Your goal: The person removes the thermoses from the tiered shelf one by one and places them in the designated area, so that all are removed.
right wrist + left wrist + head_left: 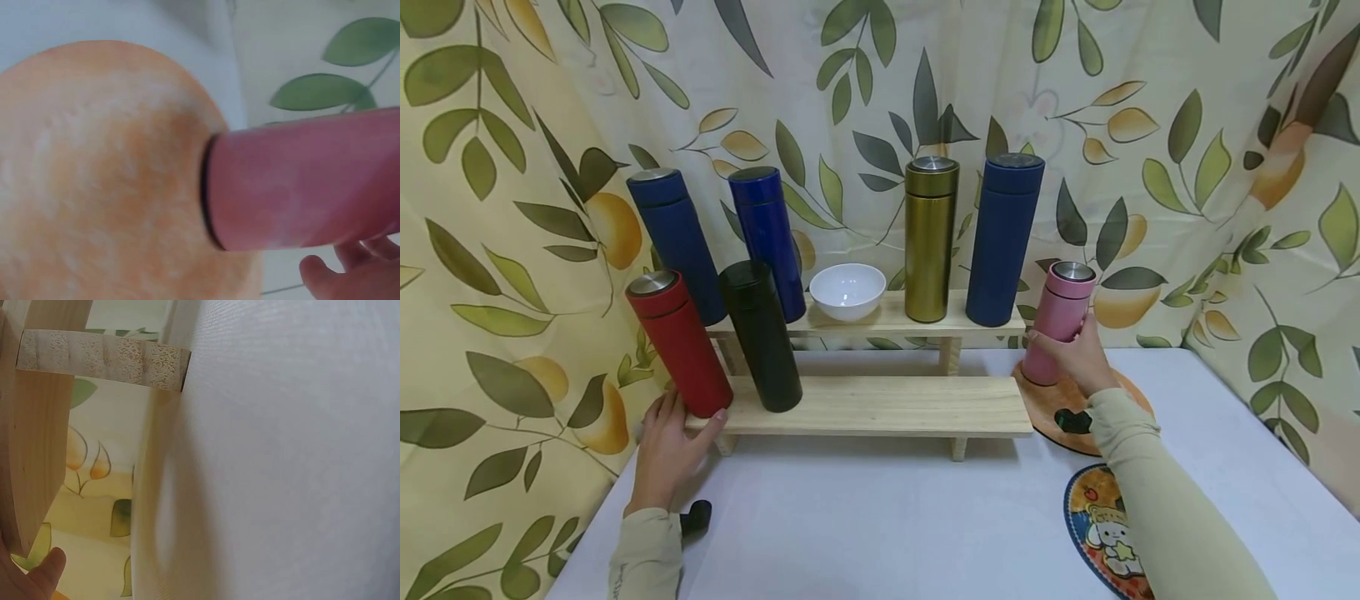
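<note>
At the left end of the two-step wooden shelf [880, 404], the left hand [668, 446] lies with relaxed, fairly straight fingers against the base of the red flask [679, 343], which stands tilted on the lower step; the fingers do not visibly curl round it. Right of the shelf, the right hand [1078, 358] grips the pink flask [1057, 321], a smooth matte cylinder with a steel cap, standing on a round orange mat [1045, 412]. The right wrist view alone shows its dark base ring meeting the mottled mat [100, 169]. The left wrist view shows only the shelf's pale grainy leg [37, 444], white table [294, 456] and a fingertip.
</note>
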The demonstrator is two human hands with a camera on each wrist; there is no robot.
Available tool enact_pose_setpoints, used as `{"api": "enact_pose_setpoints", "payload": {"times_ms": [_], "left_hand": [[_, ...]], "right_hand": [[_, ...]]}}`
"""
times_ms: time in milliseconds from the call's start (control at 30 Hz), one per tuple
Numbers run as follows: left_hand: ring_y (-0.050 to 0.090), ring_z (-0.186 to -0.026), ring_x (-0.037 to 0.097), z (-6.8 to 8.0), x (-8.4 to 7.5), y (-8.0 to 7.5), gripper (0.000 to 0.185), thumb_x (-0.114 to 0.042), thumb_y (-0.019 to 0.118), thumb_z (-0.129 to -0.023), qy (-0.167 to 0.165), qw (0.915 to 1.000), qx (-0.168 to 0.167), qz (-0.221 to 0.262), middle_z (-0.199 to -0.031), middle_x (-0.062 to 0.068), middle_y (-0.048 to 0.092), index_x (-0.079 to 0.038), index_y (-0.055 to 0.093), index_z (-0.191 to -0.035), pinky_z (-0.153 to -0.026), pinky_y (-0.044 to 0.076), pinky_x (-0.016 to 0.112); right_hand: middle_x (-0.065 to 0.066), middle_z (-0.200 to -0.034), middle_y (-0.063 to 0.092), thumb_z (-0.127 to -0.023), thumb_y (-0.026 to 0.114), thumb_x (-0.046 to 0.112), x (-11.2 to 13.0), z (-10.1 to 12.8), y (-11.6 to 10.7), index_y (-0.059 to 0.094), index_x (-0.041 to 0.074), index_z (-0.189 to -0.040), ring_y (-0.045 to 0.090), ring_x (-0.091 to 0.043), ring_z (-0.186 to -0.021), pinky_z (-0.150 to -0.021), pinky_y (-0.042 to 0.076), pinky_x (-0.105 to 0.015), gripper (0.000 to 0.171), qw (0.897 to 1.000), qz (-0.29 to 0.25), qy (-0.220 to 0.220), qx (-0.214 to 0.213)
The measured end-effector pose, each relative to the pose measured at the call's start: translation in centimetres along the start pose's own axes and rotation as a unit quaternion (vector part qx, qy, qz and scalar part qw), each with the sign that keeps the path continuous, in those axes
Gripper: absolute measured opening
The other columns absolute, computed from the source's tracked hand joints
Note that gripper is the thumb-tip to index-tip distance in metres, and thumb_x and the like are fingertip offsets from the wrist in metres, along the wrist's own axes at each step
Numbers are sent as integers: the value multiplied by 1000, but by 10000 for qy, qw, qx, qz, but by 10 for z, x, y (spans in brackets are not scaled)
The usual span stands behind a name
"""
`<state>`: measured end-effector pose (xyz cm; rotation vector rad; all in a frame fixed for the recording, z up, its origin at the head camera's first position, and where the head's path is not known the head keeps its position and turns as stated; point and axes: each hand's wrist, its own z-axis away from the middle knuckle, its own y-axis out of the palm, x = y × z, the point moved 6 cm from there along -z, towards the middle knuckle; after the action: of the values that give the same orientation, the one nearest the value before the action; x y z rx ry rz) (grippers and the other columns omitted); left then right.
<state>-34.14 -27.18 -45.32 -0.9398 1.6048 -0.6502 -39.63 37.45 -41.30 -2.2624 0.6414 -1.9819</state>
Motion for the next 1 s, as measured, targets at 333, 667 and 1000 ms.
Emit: {"api": "enact_pose_setpoints", "payload": {"times_ms": [333, 667, 1000], "left_hand": [[18, -154, 55, 2, 0, -1, 102, -63, 63, -100, -58, 10000, -32, -5, -173, 28, 21, -1, 22, -169, -112, 26, 82], [19, -153, 55, 2, 1, -2, 100, -61, 64, -101, -6, 9999, -143, -19, -172, 27, 22, -1, 23, -169, -112, 26, 82], [19, -153, 55, 1, -2, -1, 101, -62, 64, -100, -3, 10000, -81, -1, -173, 27, 21, -1, 22, -169, -112, 26, 82]], "right_hand": [[-24, -176, -2, -103, 66, 42, 53, 6, -31, -8, 14, -171, 4, -43, -162, -127, 12, -61, 104, 9979, -379, -440, -301], [-13, -179, -4, -104, 63, 29, 121, 22, -48, 1, 14, -172, -5, -16, -163, -126, 5, -25, 93, 9708, -1783, -1493, -584], [-9, -177, 18, -95, 64, 11, 188, 54, -36, 21, 5, -169, 12, -14, -162, -126, 17, -26, 85, 9010, -3043, -2957, -901]]}}
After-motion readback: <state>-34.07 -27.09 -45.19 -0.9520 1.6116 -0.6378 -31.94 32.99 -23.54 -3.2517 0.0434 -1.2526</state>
